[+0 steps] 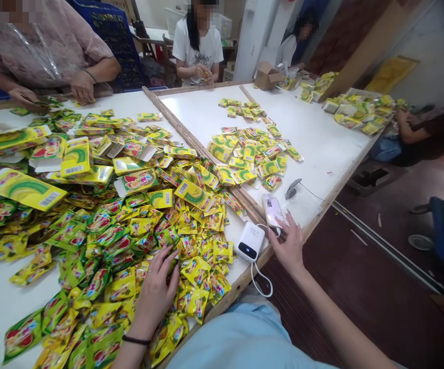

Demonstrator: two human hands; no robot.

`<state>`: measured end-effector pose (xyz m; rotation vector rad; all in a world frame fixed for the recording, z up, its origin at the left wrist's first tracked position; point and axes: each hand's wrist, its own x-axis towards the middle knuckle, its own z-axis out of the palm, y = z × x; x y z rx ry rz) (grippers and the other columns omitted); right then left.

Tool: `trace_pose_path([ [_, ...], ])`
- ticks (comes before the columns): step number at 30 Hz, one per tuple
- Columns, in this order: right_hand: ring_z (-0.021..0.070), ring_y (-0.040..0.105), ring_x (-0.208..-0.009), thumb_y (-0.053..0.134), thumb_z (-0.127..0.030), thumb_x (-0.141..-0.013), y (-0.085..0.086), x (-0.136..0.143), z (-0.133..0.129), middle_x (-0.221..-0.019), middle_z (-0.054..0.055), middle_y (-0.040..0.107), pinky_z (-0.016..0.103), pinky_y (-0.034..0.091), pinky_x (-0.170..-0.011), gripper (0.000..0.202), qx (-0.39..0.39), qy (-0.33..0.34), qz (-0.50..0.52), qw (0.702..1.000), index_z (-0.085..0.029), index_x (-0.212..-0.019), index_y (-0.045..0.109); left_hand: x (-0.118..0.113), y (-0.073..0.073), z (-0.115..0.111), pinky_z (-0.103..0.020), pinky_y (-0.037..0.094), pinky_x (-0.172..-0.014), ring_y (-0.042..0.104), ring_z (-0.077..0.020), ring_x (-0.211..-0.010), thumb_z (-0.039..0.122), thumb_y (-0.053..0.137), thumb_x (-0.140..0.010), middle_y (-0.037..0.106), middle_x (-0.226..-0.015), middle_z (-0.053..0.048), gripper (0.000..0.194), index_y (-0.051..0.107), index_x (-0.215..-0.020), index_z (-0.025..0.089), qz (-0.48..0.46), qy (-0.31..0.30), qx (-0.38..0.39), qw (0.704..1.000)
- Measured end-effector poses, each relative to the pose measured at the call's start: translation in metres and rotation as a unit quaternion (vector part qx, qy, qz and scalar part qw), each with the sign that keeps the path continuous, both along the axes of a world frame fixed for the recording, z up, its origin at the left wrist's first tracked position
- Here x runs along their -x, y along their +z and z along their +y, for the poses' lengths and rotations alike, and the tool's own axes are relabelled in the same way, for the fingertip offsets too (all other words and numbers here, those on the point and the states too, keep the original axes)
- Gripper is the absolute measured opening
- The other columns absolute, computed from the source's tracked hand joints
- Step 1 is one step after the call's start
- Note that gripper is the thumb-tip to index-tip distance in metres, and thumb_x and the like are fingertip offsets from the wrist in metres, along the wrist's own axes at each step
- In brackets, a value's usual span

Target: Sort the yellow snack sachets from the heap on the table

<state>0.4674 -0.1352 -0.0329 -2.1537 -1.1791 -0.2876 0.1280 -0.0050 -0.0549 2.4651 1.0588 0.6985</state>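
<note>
My left hand (159, 281), with a dark band at the wrist, rests on a heap of small candy packets (196, 269), yellow and green. Its fingers are apart and slightly bent over the packets. At the table's front edge, my right hand (289, 245) has its fingers spread at the lower end of a phone (271, 211) lying on the table; the fingertips touch or nearly touch it. A white power bank (251, 241) with a lit display lies left of that hand, and a white cable (265, 292) loops from it over the edge.
Yellow printed boxes (76, 156) lie on the heap at left, with more boxes (249, 151) beyond a wooden divider strip (185, 133). A grey object with a thin wire (293, 188) lies near the phone. Several people work around the table; an open carton (268, 77) stands at the back.
</note>
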Motion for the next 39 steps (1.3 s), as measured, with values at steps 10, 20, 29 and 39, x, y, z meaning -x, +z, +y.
trace_pose_path([
  [10,0.0291,0.047,-0.121,0.055,-0.040,-0.083,0.0018,0.0048,0.0023,-0.125,0.015,0.057,0.056,0.025,-0.105,0.063,0.013,-0.006,-0.014,1.000,-0.015,-0.136,0.032,0.0002,0.0015,-0.0015,-0.051,0.038,-0.105,0.039,-0.0273,-0.129,0.024,0.047,-0.088,0.047,-0.131,-0.011,0.035,0.047,-0.123,0.022,0.000,0.004,0.008,1.000],
  [20,0.0267,0.048,-0.120,0.057,-0.040,-0.082,0.0024,0.0062,0.0037,-0.120,0.014,0.060,0.053,0.025,-0.107,0.067,0.018,-0.006,-0.014,1.000,-0.014,-0.138,0.029,0.0007,0.0014,-0.0012,-0.050,0.038,-0.106,0.037,-0.0268,-0.130,0.025,0.046,-0.089,0.046,-0.132,-0.010,0.036,0.046,-0.124,0.022,0.014,0.002,0.011,1.000],
  [29,0.0275,0.049,-0.120,0.055,-0.041,-0.083,0.0016,0.0067,0.0044,-0.117,0.013,0.061,0.054,0.025,-0.106,0.062,0.019,-0.010,-0.015,1.000,-0.016,-0.136,0.033,-0.0004,0.0011,-0.0005,-0.051,0.038,-0.105,0.038,-0.0276,-0.129,0.025,0.047,-0.088,0.047,-0.131,-0.011,0.036,0.046,-0.124,0.023,0.006,0.003,0.009,1.000],
  [39,0.0275,0.049,-0.120,0.053,-0.042,-0.083,0.0027,0.0056,0.0044,-0.117,0.014,0.060,0.055,0.025,-0.105,0.062,0.016,-0.005,-0.016,1.000,-0.017,-0.136,0.033,0.0004,0.0008,-0.0009,-0.052,0.040,-0.103,0.039,-0.0282,-0.128,0.025,0.047,-0.088,0.047,-0.131,-0.011,0.036,0.046,-0.124,0.023,0.002,0.005,0.004,1.000],
])
